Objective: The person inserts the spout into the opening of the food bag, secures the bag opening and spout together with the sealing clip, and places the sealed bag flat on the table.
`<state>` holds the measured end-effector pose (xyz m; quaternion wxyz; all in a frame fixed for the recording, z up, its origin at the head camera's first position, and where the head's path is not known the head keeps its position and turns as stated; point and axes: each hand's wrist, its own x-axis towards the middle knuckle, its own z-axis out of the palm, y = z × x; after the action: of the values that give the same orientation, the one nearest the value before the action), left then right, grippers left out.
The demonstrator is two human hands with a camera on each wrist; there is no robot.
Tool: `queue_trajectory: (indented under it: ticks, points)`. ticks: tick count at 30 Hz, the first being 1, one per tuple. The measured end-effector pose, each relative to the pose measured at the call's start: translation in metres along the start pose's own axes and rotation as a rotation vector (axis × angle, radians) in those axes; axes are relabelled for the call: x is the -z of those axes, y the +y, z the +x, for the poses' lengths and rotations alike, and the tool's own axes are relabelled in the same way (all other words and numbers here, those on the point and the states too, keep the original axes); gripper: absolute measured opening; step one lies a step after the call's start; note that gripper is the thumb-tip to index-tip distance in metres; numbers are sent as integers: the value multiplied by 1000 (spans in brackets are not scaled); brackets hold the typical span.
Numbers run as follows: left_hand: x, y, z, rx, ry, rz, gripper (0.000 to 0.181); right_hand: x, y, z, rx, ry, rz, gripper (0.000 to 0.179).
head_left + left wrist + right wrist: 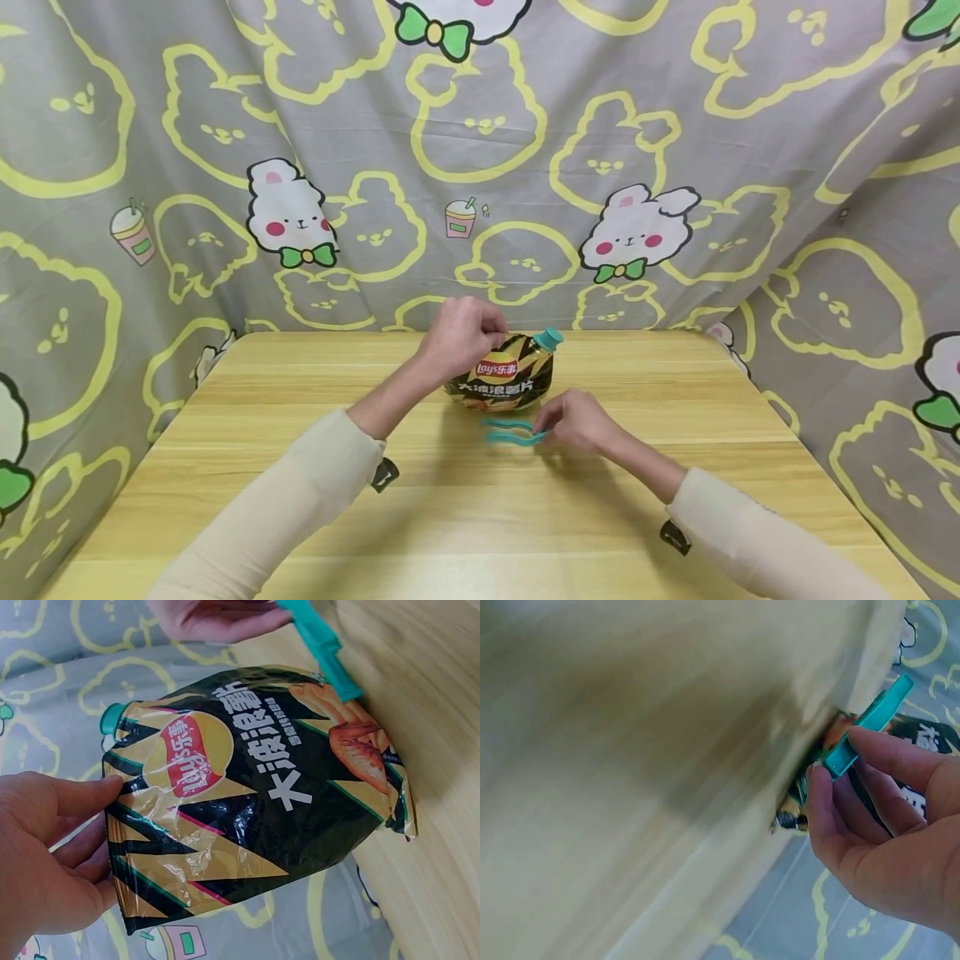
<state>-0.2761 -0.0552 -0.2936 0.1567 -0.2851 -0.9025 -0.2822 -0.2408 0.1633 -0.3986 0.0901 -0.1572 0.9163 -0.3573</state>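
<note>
Glossy, crinkled foil made up the chip bag, which bulged into a rounded pouch below and to the right of the left grip; that grip was closed to a pinch, thumb in front and fingers behind the bag's flat edge. The right grip pinched one end of a teal clip, its slender, wavy strips reaching leftward from the fingertips, just in front of the bag. A pale wood-grained bench spread beneath both grips; beyond them hung grey cloth printed with yellow animal outlines. The bag wore black and gold zigzags, a red-and-yellow badge and white lettering, with a teal cap right of the left grip.
</note>
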Motion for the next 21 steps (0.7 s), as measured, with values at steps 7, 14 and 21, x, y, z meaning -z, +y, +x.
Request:
queue_trajectory:
  ticks: [7, 14, 21]
  points:
    - [1, 2, -2, 9, -4, -8, 8, 22, 0, -4, -14, 8, -15, 16]
    - [2, 3, -2, 20, -9, -17, 7, 48, -2, -10, -33, -1, -6, 13]
    - [2, 4, -2, 22, -10, -22, 8, 70, -5, -17, -43, 26, -27, 8]
